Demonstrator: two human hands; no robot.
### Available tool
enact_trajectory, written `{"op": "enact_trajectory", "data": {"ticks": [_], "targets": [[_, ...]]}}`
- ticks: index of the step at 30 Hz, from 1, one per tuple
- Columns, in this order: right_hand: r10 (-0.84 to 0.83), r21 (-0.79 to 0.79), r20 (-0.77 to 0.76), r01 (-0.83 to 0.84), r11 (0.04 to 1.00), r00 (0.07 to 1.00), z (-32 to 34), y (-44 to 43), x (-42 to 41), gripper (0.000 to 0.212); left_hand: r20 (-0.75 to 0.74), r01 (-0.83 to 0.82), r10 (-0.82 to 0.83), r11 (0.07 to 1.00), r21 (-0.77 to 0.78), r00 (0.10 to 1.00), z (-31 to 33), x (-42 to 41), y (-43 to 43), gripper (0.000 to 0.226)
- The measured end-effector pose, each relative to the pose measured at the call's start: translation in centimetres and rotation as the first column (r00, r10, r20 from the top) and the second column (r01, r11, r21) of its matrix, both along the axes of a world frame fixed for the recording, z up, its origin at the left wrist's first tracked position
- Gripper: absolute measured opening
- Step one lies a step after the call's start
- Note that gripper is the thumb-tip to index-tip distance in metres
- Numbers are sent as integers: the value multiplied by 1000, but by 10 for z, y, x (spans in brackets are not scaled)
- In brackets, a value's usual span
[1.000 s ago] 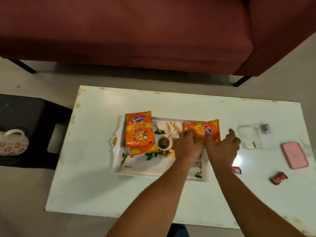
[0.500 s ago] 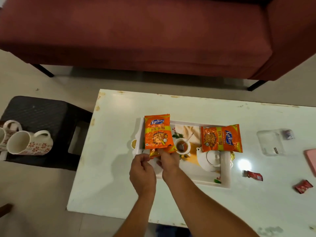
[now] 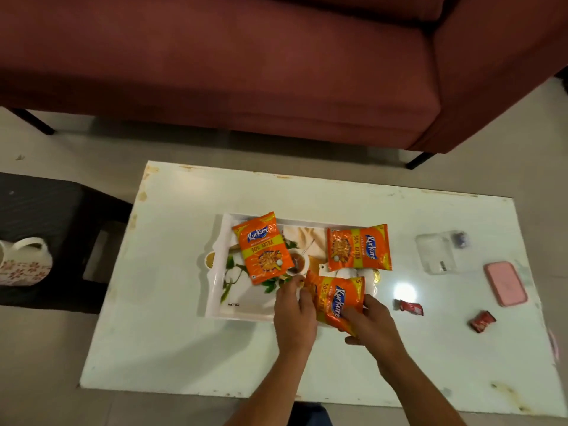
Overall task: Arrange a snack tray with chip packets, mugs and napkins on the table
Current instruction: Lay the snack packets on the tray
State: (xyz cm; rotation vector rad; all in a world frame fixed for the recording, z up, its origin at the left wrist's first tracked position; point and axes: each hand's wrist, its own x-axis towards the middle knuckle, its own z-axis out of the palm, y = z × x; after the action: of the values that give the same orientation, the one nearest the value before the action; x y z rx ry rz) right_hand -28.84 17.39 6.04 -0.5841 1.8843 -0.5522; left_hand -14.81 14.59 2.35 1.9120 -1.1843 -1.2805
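Right hand [image 3: 368,321] grips the near end of a chip packet [image 3: 336,299], fingers curled round it. Left hand [image 3: 295,305] pinches its far-left corner. The packet is tilted between the 2 hands, over the near right part of the tray [image 3: 242,305].

Step, my read: placing packet 3. Next move: lay it flat on bare tray just left of the left hand, clear of the others.

Count:
- 3 packets: 1 held, plus left packet [image 3: 262,247] and right packet [image 3: 358,249] just beyond the hands
- 1 tray
- 1 mug [image 3: 26,262] plainly in view, far left on a stool [image 3: 46,210]
- 0 napkins I can make out
- 2 red wrappers [image 3: 410,307] right of the right hand
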Motion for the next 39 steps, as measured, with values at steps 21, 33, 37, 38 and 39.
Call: {"op": "enact_trajectory", "data": {"ticks": [21,33,37,38,39], "targets": [[114,220,-400,-26,975,910,-23,1,-66,54,204,448,-485,871,204,851,-17,-78,4,54],[-315,118,211,296,948,925,-14,-54,90,24,359,79,8,971,-226,933,-3,50,-100,37],[-462,277,405,376,884,789,-38,-81,148,27,440,288,-209,950,-120,873,-7,84,-136,45],[-479,270,394,399,876,784,-44,-87,158,30,474,339,-272,939,-61,838,-9,88,-142,45],[-497,268,373,422,866,784,-48,-92,165,34,496,378,-328,926,0,804,-12,91,-148,46]]}}
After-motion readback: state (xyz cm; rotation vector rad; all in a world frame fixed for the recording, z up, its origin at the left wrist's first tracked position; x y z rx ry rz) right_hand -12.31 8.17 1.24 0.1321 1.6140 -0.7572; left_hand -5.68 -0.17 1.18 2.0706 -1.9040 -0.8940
